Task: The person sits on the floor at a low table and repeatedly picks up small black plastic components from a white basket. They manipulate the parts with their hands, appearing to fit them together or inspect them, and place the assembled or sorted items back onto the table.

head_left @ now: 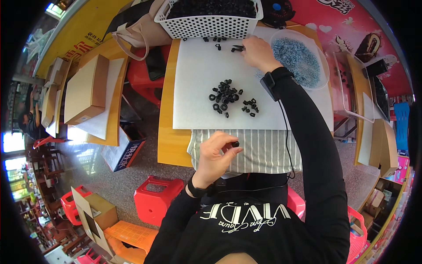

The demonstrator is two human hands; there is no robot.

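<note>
My left hand (215,157) is over the striped cloth (263,152) at the table's near edge. Its thumb and fingers pinch a small black plastic part (236,144). My right hand (258,52) reaches to the far side of the white sheet (193,92), its fingers closed at a small black pronged piece (237,48); its exact kind is too small to tell. Between the hands lies a pile of small black plastic parts (225,94), some of them rings. A smaller cluster of black parts (250,107) sits to its right.
A white perforated basket (206,27) full of black parts stands at the far edge. Right of my right hand is a round clear tray (324,66) of bluish small pieces. A cable (285,132) hangs from my right wrist. Red stools (156,200) and cardboard boxes (88,88) stand around.
</note>
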